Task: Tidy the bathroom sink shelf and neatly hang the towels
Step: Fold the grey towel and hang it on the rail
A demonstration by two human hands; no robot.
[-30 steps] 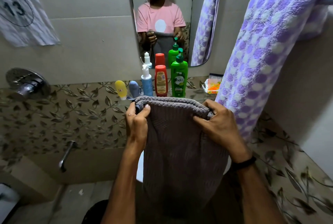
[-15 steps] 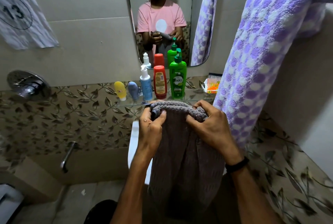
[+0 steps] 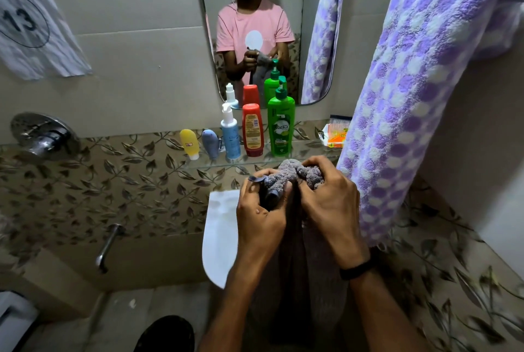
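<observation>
- The grey towel [image 3: 295, 178] is bunched up at its top edge between both hands, just in front of the glass shelf [image 3: 306, 157], with the rest hanging down over the white sink [image 3: 219, 235].
- The shelf is lined with a yellow tube [image 3: 189, 143], a blue tube [image 3: 210, 143], a white pump bottle [image 3: 230, 136], a red bottle [image 3: 253, 130] and a green pump bottle [image 3: 281, 124].
- A purple checked towel [image 3: 419, 90] is draped over the rail, just beside the right hand [image 3: 329, 204].
- The left hand [image 3: 261, 212] is curled tight on the grey fabric; the right one is clenched on it too, knuckles up.

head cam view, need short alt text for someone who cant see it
Both hands, left hand and right hand, bunch the top of a grey towel before a glass shelf of bottles. A purple checked towel hangs on a rail at right.
</observation>
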